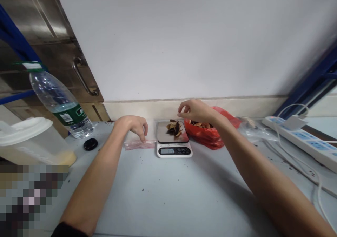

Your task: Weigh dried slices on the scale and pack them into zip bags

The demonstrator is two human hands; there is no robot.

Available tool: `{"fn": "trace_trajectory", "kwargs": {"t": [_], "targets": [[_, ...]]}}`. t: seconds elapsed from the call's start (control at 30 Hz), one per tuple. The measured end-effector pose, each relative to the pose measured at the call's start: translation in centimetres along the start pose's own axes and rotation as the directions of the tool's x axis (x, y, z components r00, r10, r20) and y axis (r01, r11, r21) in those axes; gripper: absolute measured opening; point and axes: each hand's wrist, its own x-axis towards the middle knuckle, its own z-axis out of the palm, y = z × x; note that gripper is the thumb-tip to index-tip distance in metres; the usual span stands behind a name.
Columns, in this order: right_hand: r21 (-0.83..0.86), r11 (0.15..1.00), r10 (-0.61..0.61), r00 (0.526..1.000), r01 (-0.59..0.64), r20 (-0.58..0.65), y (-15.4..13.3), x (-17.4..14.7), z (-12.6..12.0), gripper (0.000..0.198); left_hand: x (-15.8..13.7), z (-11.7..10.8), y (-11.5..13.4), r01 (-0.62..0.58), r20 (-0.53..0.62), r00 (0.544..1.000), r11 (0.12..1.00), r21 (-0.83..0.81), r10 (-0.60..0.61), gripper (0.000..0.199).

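Observation:
A small white digital scale [174, 153] stands on the table, its display showing digits that look like 119. Dried brown peel pieces [174, 129] lie heaped on its plate. My right hand [193, 110] hovers just right of and above the plate, fingers curled but apart, with nothing visible in them. Below it, a red plastic bag [210, 139] lies open with more brown pieces inside. Left of the scale, my left hand [135, 126] reaches down, fingertips at a stack of clear plastic bags [139, 145] with pinkish edges; its fingers are loosely bent and apart.
A large water bottle [65, 107], a lidded plastic jug [28, 142] and a black oval object [90, 144] stand at the left. On the right are a clear plastic bag [258, 131], a white power strip [308, 142] and loose cables. A wall [184, 47] rises behind the table.

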Motion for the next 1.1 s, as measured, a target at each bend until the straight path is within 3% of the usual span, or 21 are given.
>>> {"fn": "trace_trajectory", "kwargs": {"t": [0.27,0.4,0.53,0.77,0.93,1.1], "targets": [[0.015,0.999,-0.030,1.000,0.030,0.007,0.3,0.0,0.3,0.011,-0.2,0.0,-0.2,0.007,-0.055,0.998,0.999,-0.041,-0.009,0.022],[0.034,0.998,-0.051,0.999,0.052,-0.005,0.1,0.0,0.4,0.011,-1.3,-0.5,-0.5,-0.014,-0.166,0.986,0.998,-0.061,0.004,0.013],[0.039,0.999,0.025,0.999,-0.026,0.022,-0.1,-0.1,0.7,0.012,-2.4,-1.0,-0.6,-0.038,-0.285,0.958,0.994,-0.103,0.007,0.007],[-0.051,0.996,0.069,0.996,-0.066,0.057,-0.3,0.4,2.1,0.015,-2.6,-1.2,0.2,-0.051,-0.294,0.956,0.995,-0.083,0.025,0.004],[0.102,0.990,0.090,0.993,-0.097,0.070,-0.3,0.3,1.3,0.019,-2.8,-1.3,0.3,-0.038,-0.271,0.963,0.996,-0.077,0.015,0.005],[0.310,0.950,0.020,1.000,-0.023,0.013,-0.3,-0.2,0.0,0.017,-3.0,-1.4,0.2,-0.073,-0.350,0.936,0.993,-0.094,0.036,0.005]]}}
